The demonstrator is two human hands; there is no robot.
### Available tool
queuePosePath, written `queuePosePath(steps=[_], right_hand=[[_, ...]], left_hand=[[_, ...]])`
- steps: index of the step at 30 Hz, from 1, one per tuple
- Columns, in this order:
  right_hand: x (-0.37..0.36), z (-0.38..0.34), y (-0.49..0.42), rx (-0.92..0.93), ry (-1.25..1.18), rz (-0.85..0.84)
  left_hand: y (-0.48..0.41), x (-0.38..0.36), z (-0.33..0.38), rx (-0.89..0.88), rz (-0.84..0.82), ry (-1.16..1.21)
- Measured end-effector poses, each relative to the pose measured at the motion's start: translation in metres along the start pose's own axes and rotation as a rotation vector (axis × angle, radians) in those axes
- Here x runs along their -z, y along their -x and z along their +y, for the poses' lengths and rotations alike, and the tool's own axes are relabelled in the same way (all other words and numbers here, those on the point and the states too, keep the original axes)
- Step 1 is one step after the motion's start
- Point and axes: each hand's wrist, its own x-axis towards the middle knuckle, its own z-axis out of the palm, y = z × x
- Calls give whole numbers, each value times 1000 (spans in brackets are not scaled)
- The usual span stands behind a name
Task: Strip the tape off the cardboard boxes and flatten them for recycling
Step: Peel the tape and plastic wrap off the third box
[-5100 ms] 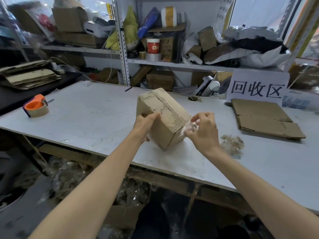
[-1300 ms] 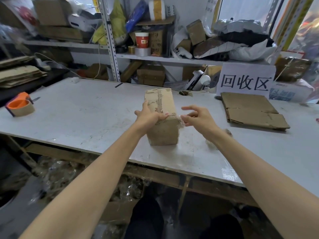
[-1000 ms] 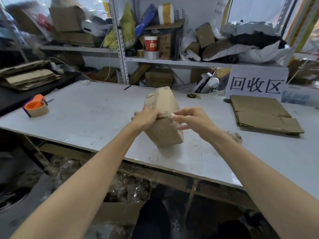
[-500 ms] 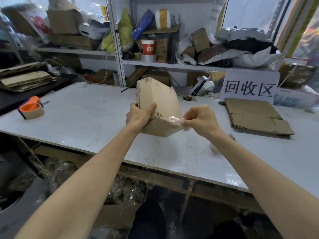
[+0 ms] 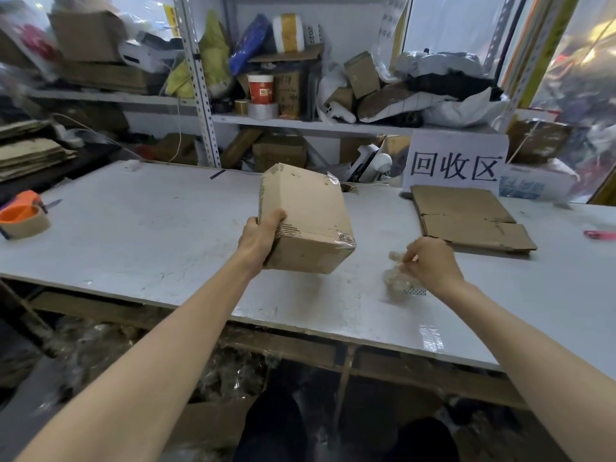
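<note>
My left hand (image 5: 259, 235) grips a small brown cardboard box (image 5: 306, 218) by its near left edge and holds it tilted above the white table (image 5: 150, 235). Bits of clear tape still cling to the box's right corners. My right hand (image 5: 430, 261) is off to the right, low over the table, its fingers pinching a strip of clear tape (image 5: 395, 256) at a crumpled wad of stripped tape (image 5: 396, 280) that lies on the table.
Flattened cardboard (image 5: 466, 218) lies at the back right below a white sign (image 5: 455, 165). An orange tape dispenser (image 5: 23, 218) sits at the left edge, a pink object (image 5: 600, 235) at the far right. Cluttered shelves (image 5: 300, 125) stand behind; flat cardboard (image 5: 30, 155) is stacked left.
My right hand has pulled away from the box and moved right and down to the tape wad. The left hand now holds the box alone, lifted and turned.
</note>
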Motion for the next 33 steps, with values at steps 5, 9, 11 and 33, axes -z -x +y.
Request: queuePosePath(steps=[5, 9, 11, 33], right_hand=[[1, -15, -5, 92, -75, 125], [12, -52, -6, 97, -433, 31], [10, -69, -5, 78, -569, -148], [25, -104, 0, 166, -700, 228]], left_hand=[[-8, -2, -8, 25, -48, 28], [-5, -4, -9, 18, -75, 37], [-3, -5, -8, 8, -102, 32], [14, 0, 41, -600, 48, -126]])
